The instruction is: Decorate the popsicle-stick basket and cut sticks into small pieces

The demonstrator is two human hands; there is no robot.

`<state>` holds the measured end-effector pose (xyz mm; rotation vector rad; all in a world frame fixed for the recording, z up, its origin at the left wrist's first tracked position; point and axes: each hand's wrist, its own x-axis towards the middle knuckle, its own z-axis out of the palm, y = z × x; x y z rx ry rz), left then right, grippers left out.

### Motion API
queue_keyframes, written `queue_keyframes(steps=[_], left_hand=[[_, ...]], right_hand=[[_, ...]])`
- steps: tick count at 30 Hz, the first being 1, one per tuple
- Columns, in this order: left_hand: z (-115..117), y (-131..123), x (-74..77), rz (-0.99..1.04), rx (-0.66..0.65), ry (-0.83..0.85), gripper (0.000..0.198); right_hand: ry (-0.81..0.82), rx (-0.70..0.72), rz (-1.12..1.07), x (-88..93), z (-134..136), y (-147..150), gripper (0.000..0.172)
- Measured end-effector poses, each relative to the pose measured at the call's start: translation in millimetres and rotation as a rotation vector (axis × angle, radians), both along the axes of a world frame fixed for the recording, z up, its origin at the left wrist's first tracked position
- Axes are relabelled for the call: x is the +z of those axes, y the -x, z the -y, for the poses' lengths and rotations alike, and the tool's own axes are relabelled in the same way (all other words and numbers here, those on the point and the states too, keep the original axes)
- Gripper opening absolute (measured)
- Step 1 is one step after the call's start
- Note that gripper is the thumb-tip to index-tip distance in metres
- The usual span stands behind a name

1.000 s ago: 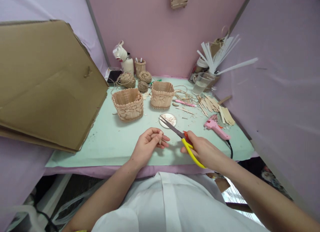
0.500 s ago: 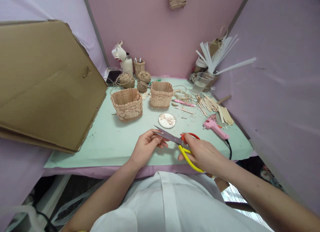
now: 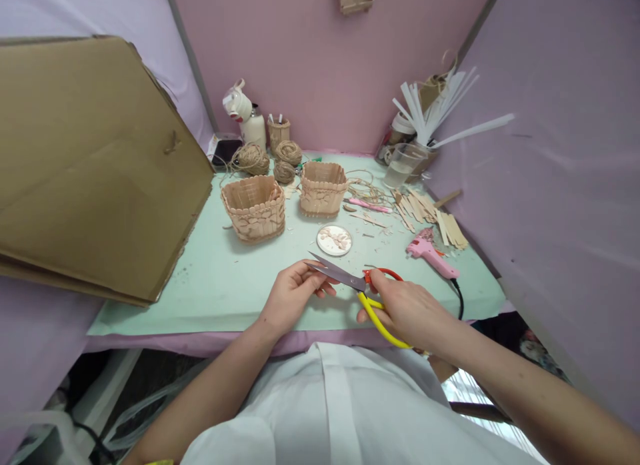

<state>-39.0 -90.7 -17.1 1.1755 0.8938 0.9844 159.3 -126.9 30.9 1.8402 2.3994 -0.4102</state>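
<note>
My right hand [image 3: 407,308] grips yellow-and-orange-handled scissors [image 3: 357,285], blades pointing left toward my left hand. My left hand [image 3: 295,295] is curled, fingertips pinched on a small pale piece that the blades reach; the piece is mostly hidden by the fingers. Both hands hover over the near edge of the mint-green table mat [image 3: 225,285]. Just beyond the blades lies a small round dish [image 3: 335,240] with pale cut bits in it.
Two stick-built baskets [image 3: 254,208] [image 3: 323,188] stand mid-table, twine balls [image 3: 253,159] behind them. A pink glue gun [image 3: 431,253] lies to the right, near loose wooden sticks [image 3: 430,215] and a glass cup [image 3: 403,165]. A big cardboard sheet [image 3: 95,165] leans at left.
The scissors swung down and left from pointing at the dish to meeting my left hand's fingertips. Since half a second ago almost nothing has moved.
</note>
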Motion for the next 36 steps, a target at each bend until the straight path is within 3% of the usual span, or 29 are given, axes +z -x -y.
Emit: queue_keyframes(steps=[5, 13, 26, 36], left_hand=[[0.1, -0.2, 0.5, -0.013, -0.038, 0.012, 0.020], [-1.0, -2.2, 2.6, 0.019, -0.035, 0.082, 0.025], [-0.5, -0.7, 0.4, -0.002, 0.001, 0.039, 0.019], [-0.3, -0.5, 3.4, -0.033, 0.004, 0.028, 0.014]], right_hand=[[0.035, 0.012, -0.016, -3.3, -1.1, -5.5, 0.026], [0.156, -0.021, -0.320, 4.1, -10.0, -19.4, 0.016], [0.006, 0.031, -0.032, 4.9, -3.9, -14.2, 0.033], [-0.016, 0.042, -0.006, 5.3, -1.5, -14.6, 0.039]])
